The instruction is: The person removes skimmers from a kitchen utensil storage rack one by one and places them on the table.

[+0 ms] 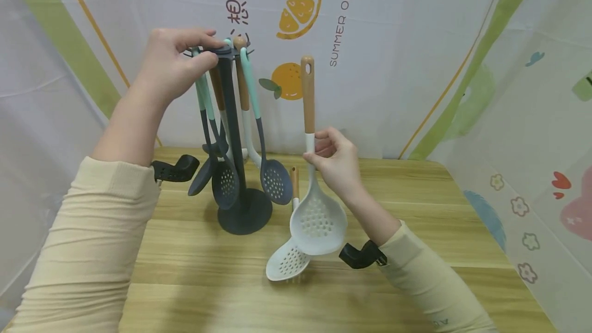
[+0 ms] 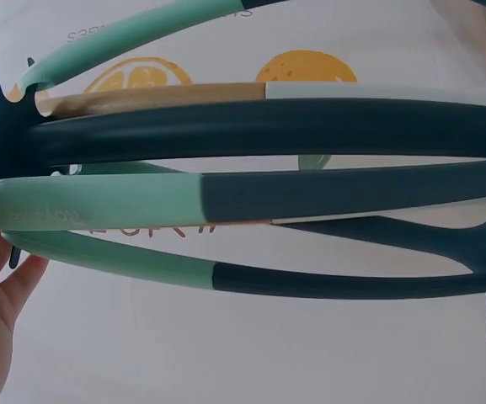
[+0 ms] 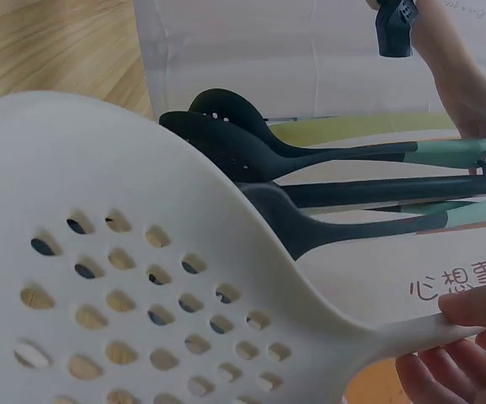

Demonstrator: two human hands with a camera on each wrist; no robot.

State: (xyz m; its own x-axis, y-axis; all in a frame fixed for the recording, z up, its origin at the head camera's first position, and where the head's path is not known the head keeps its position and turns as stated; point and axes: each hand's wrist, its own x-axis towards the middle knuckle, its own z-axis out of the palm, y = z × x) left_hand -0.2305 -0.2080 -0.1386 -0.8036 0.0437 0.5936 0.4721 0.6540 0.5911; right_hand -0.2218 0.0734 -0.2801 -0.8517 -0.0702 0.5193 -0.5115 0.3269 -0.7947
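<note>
In the head view my right hand (image 1: 339, 161) pinches a white skimmer (image 1: 319, 222) by its neck, just below the wooden handle. The skimmer hangs upright, its round perforated bowl down and its handle up. My left hand (image 1: 178, 63) grips the top of a dark utensil stand (image 1: 245, 212) between thumb and fingers. On the stand hang several utensils, among them a dark slotted spoon (image 1: 276, 181) with a mint handle. In the right wrist view the skimmer's bowl (image 3: 141, 278) fills the left side, with the stand's utensils behind it.
A second white slotted utensil (image 1: 288, 261) with a wooden handle lies on the wooden table (image 1: 393, 292), partly hidden behind the held skimmer. A printed white curtain (image 1: 370, 91) stands behind the table, with another along the right side.
</note>
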